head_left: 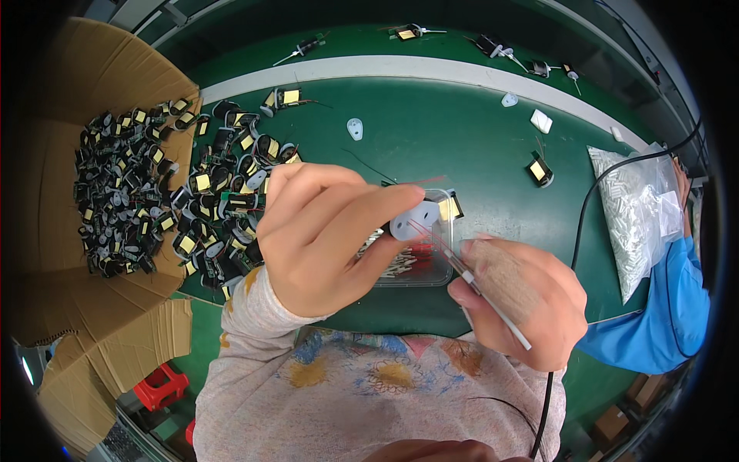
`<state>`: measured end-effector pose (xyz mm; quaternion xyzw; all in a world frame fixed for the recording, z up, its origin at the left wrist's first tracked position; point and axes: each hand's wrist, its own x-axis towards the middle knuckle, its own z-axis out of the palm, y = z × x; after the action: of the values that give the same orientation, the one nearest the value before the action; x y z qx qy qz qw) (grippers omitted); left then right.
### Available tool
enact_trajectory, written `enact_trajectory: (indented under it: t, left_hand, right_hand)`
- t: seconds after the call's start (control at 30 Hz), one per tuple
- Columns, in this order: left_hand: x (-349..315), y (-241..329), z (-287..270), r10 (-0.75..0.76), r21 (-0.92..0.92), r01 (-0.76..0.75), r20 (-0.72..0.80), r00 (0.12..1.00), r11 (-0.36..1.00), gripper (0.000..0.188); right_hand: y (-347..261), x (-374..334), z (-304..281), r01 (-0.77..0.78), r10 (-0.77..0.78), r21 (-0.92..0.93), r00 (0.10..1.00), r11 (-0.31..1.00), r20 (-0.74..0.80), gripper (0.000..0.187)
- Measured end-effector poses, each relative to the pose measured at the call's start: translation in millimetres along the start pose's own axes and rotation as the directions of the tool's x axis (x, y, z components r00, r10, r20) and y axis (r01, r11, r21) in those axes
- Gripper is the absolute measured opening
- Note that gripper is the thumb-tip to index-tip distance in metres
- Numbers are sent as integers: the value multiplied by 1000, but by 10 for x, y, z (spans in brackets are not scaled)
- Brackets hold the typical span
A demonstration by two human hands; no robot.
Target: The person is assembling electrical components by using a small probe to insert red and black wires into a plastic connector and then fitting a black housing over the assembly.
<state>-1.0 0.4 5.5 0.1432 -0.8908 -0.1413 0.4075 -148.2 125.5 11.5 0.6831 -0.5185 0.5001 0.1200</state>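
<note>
My left hand [323, 239] pinches a small part with a grey oval end cap [416, 220] between thumb and fingertips. Two holes show in the cap, and thin red wires run from it toward my right hand. My right hand [523, 300] is closed around a slim white stick-like piece [504, 317] with a darker end near the wires; its exact kind is unclear. Beneath both hands stands a clear plastic box [439, 280] holding white sticks with red wires. Behind the left fingertips, a black part with a yellow pad [449, 206] is partly hidden.
At left, a cardboard box [115, 61] full of black parts with yellow pads stands beside a pile of them [231, 185]. A bag of white pieces [627, 215] lies right, near a blue sleeve [654, 308] of another person. A black cable [589, 208] crosses the green table [431, 108].
</note>
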Motion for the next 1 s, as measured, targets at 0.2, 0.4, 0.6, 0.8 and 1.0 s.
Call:
enact_trajectory:
  t: [0.2,0.4,0.6,0.8,1.0]
  left_hand:
    - [-13,-62,53,78,70,-76,-24,997,995,39]
    - [-46,-94,70,107,117,-102,-43,993,988,39]
    - [-28,-63,66,88,108,-83,-38,995,991,40]
    - [-21,-34,40,54,109,-49,-47,997,993,41]
    - [-2,-14,38,90,133,-85,-30,996,987,39]
  right_hand:
    - [49,20,-27,-17,14,65,999,998,43,37]
    - [145,97,10,-80,76,206,997,975,25,24]
    - [144,5,69,-63,69,190,997,980,-23,24]
    - [17,11,49,-50,54,86,997,995,-48,29]
    - [111,39,22,-93,97,181,995,979,-16,27]
